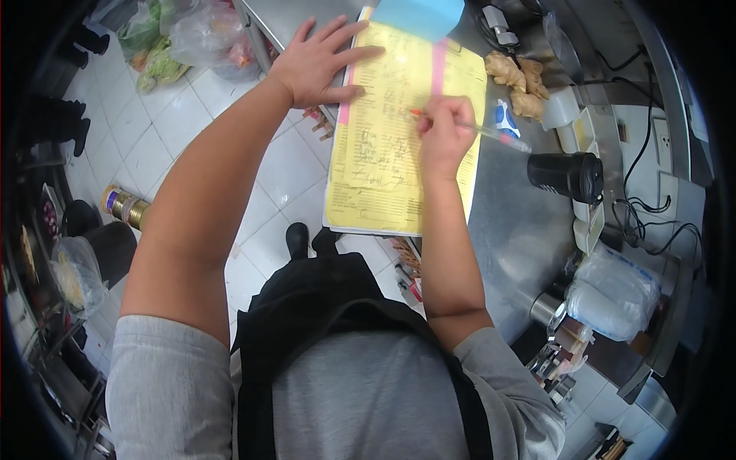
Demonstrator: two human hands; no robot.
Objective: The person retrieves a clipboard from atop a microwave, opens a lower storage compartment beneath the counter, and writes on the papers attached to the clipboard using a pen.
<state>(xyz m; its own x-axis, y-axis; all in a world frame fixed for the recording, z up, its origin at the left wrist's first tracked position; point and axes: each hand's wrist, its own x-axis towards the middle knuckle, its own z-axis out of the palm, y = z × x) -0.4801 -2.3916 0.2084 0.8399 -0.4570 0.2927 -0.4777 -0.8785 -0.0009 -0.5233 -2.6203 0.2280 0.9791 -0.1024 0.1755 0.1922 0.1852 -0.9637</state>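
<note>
A stack of yellow printed sheets [376, 195] with handwriting on it lies at the edge of a metal counter. My left hand [322, 65] is spread flat across the left edge of the stack, fingers apart. In my right hand [447, 138] is a clear pen [491, 133] with an orange tip, pinched between thumb and fingers. Its tip is at the writing on the top sheet, though whether it touches the paper I cannot tell. A blue sheet [418, 15] covers the top of the stack. Pink strips [438, 69] show on the paper.
Ginger root [525, 80], a blue and white packet [505, 117] and a black lidded cup [566, 176] stand on the metal counter [510, 222] to the right. Bags of vegetables [203, 38] and a gold can [125, 207] are at the left. Cables hang by the right wall.
</note>
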